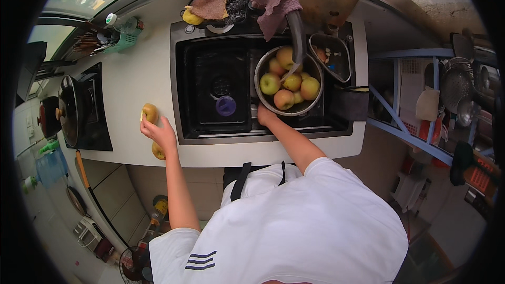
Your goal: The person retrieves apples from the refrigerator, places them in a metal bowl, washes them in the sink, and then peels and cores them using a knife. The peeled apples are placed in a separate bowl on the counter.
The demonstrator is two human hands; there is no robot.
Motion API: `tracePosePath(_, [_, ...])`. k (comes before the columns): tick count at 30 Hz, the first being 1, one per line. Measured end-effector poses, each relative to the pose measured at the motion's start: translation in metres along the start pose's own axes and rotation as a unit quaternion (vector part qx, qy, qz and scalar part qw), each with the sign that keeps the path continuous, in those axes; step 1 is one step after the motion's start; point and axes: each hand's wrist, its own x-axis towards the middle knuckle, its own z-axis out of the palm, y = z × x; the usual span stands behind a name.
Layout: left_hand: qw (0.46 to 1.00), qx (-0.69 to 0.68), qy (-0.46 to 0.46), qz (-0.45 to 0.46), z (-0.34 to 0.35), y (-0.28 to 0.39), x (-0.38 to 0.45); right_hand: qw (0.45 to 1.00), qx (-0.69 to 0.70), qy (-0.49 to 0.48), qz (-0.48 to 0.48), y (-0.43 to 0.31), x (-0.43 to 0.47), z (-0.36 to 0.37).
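Note:
At the counter left of the sink, my left hand (159, 133) has its fingers and thumb around the near side of a yellow-red apple (150, 112). A small pale patch shows by the fingertips; what it is I cannot tell. Another apple (158, 150) is partly hidden behind this hand. My right hand (266, 116) holds the near left side of a round metal bowl (257, 83), its fingers hidden by the wall. Several apples (292, 81) fill the bowl, in the right part of the black sink (213, 59). Water runs onto them from the faucet (296, 33).
A purple cloth (275, 0) drapes over the faucet. A purple round lid or strainer (225, 105) lies in the left basin. Right of the bowl hangs a scrap basket (330, 57). A lidded pan (69, 110) stands on the cooktop (94, 106) at left.

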Motion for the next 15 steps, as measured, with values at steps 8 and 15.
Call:
tracePosePath(8, [0.985,-0.064,-0.108,0.118,-0.023,0.065,-0.059,0.98,-0.197,0.041,0.003,0.023,0.046,0.059])
tracePosePath(15, [0.946,-0.12,-0.222,0.202,-0.016,0.109,-0.073,0.997,-0.034,0.054,-0.049,-0.002,-0.017,-0.002])
